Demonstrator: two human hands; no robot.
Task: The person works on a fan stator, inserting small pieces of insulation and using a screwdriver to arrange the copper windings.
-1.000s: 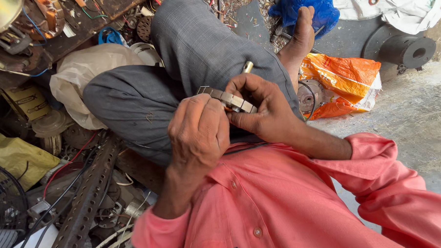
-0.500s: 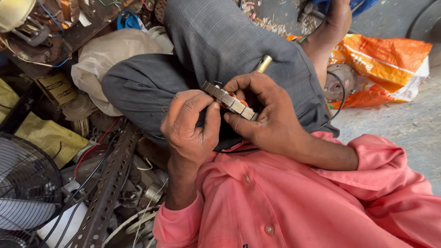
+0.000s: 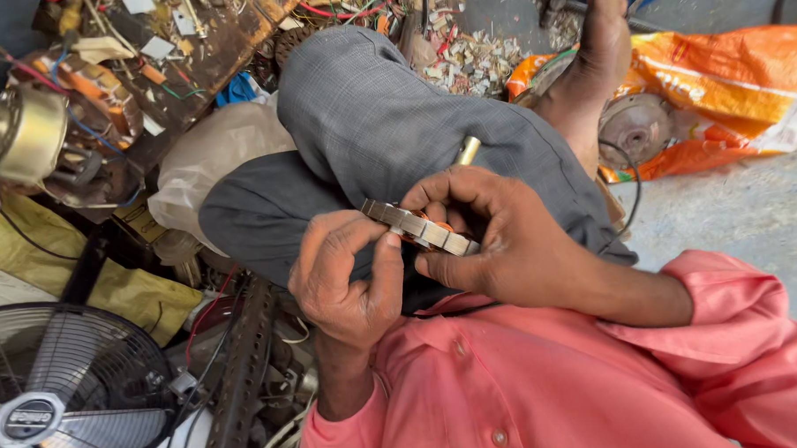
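We see both hands meeting at the centre of the frame over a bent knee in grey trousers [image 3: 368, 119]. The left hand [image 3: 347, 274], just left of centre, is curled nearly closed, its thumb and forefinger pinching the near end of a flat, ring-shaped metal motor core [image 3: 421, 228] made of stacked silvery plates, with a glimpse of copper-orange winding behind it. The right hand [image 3: 496, 238], just right of centre, wraps around the other end of the same core, fingers folded over the top edge and thumb pressing from below, so the piece lies tilted between the two grips. A short brass-coloured rod [image 3: 468, 149] sticks up just above the right hand's fingers; we cannot tell whether it is held or joined to the core. Pink sleeves and a pink shirt [image 3: 545, 387] fill the lower right. In the upper right a bare foot [image 3: 600, 49] rests beside an orange plastic bag [image 3: 729, 80], with a round metal disc [image 3: 634, 127] against it. In the lower left corner stands a fan with a black wire guard [image 3: 60, 386]. A brass-coloured motor housing [image 3: 20, 131] sits at the upper left among loose wires and scrap, and a pale plastic bag [image 3: 211, 160] lies left of the knee.
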